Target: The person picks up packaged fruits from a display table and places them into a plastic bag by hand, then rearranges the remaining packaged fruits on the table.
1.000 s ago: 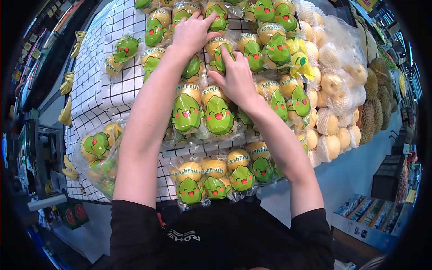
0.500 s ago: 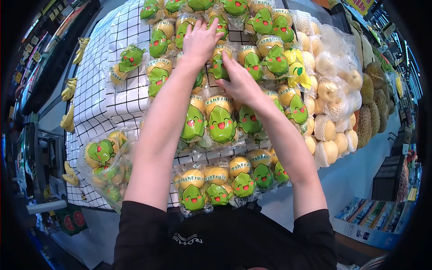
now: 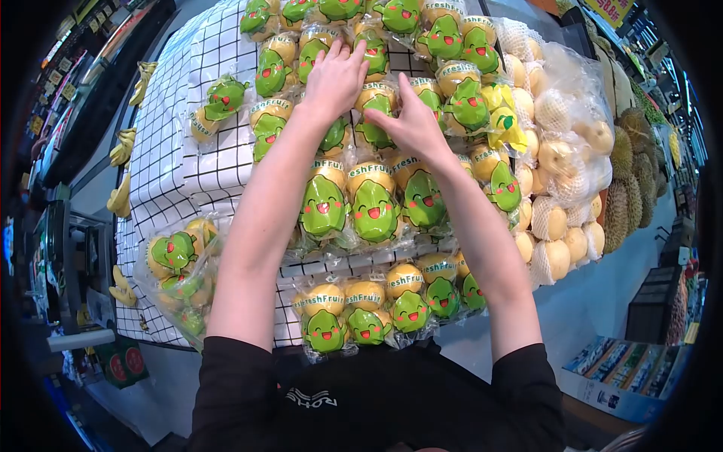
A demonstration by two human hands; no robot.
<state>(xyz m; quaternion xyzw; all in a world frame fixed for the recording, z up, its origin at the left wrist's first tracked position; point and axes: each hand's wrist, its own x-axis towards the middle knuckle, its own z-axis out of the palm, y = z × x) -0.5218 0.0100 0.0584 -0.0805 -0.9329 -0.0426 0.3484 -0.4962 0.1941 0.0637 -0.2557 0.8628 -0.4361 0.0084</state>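
Rows of yellow fruit in clear bags with green smiling-face prints lie on a white cloth (image 3: 154, 181) with a black grid. My left hand (image 3: 337, 79) rests palm down near a bagged fruit (image 3: 312, 56) in an upper row, fingers spread a little and pointing away from me. To its right, my right hand (image 3: 413, 124) has its thumb apart from its raised fingers, beside another bagged fruit (image 3: 374, 113). Both palms face down, and contact beneath them is partly hidden. Nearer me sits a front row of bagged fruit (image 3: 325, 330).
Net-wrapped pale fruit (image 3: 553, 218) and a yellow packet (image 3: 503, 120) are on the right, with durians (image 3: 621, 188) beyond. A large bag of fruit (image 3: 177, 252) lies at the left front. Bananas (image 3: 120, 197) hang along the left edge.
The view has shifted slightly. My right hand's fingers have moved off the bagged fruit they touched and its thumb has opened wider. My left hand has moved slightly back from the upper row.
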